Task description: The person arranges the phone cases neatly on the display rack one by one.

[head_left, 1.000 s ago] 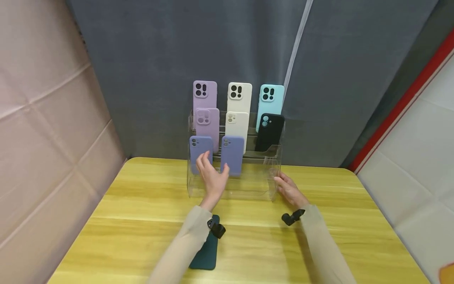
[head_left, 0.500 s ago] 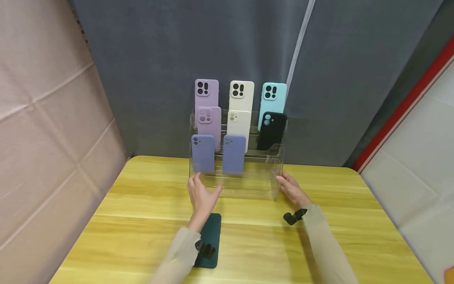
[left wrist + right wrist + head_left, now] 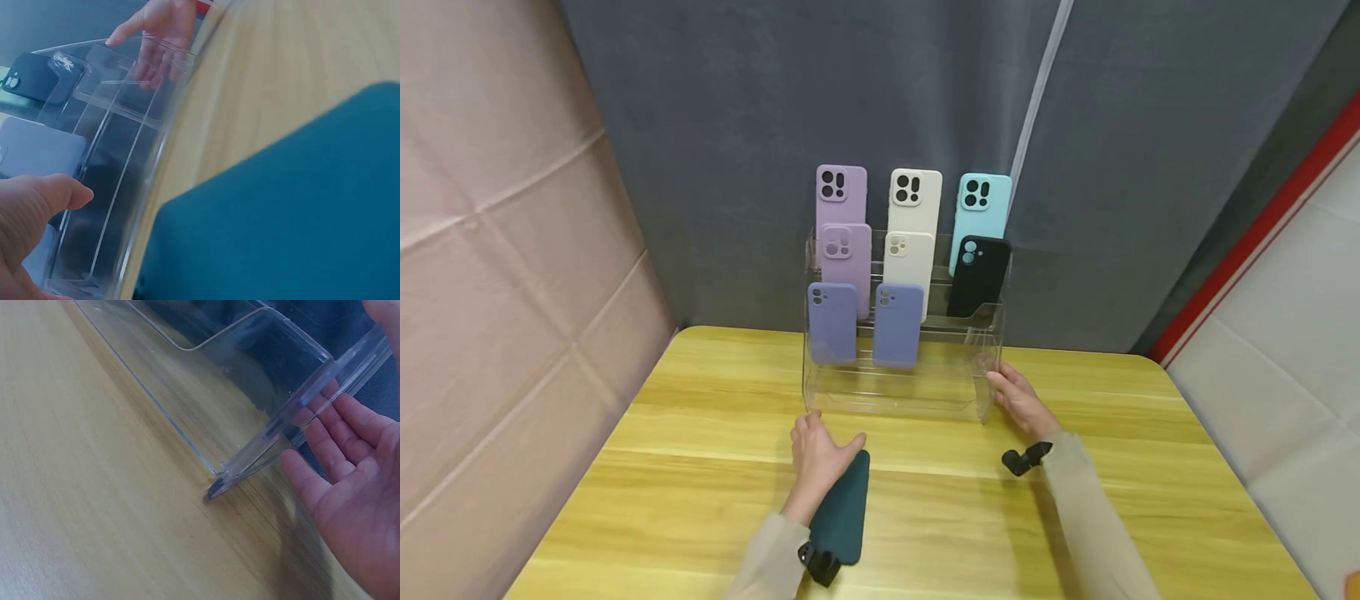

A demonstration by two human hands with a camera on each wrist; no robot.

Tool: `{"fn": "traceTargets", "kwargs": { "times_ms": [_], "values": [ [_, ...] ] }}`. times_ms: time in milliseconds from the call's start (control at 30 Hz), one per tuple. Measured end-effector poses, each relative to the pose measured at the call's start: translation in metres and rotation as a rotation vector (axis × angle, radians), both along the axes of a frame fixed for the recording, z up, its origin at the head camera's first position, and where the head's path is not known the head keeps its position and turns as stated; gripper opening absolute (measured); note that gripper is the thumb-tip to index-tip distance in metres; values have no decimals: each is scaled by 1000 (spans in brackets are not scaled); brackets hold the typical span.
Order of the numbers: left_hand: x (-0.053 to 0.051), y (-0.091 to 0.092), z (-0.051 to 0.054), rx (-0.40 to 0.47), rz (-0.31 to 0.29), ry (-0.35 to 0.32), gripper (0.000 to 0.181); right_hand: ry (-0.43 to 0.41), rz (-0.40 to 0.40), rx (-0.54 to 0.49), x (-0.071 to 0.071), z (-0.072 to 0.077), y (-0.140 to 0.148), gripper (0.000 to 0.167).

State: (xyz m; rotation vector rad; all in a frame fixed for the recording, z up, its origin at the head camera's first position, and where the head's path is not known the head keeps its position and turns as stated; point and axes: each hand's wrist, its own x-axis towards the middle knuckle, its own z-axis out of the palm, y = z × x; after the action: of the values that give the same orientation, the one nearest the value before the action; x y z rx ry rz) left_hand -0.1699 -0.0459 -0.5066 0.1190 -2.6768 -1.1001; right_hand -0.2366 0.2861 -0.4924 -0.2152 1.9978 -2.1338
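My left hand [image 3: 822,460] hovers with spread thumb and fingers over the upper end of a dark teal phone case [image 3: 844,517] lying on the table. In the left wrist view, the teal case [image 3: 287,212] looms large below the thumb [image 3: 65,192], with nothing held. A clear tiered display rack [image 3: 955,400] stands ahead. My right hand [image 3: 1021,402] rests at its right side wall; in the right wrist view, the fingers [image 3: 353,428] lie loosely extended beside that clear wall. Two periwinkle cases, left [image 3: 832,323] and middle [image 3: 898,325], stand in a lower tier.
Higher tiers bear two lilac cases [image 3: 842,196], two cream cases [image 3: 915,200], a light blue case [image 3: 983,200] and a black case [image 3: 980,277]. Behind the wooden table [image 3: 970,517] hangs a grey curtain [image 3: 760,167]. Pale padded walls [image 3: 512,292] flank it.
My left hand has drawn back from the left periwinkle case, which stays in the rack, and come down toward the teal case. My right hand keeps its place at the rack's side.
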Motion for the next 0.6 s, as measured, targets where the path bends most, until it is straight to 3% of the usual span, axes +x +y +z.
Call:
{"fn": "traceTargets", "kwargs": {
  "times_ms": [100, 367, 600],
  "values": [
    [5, -2, -6, -12, -8, -18, 81, 1, 8, 3, -1, -1, 0, 57],
    [17, -2, -18, 55, -10, -33, 85, 8, 8, -13, -2, -1, 1, 54],
    [24, 2, -20, -62, -11, -38, 95, 2, -3, -31, -2, -2, 0, 52]
  ]
}}
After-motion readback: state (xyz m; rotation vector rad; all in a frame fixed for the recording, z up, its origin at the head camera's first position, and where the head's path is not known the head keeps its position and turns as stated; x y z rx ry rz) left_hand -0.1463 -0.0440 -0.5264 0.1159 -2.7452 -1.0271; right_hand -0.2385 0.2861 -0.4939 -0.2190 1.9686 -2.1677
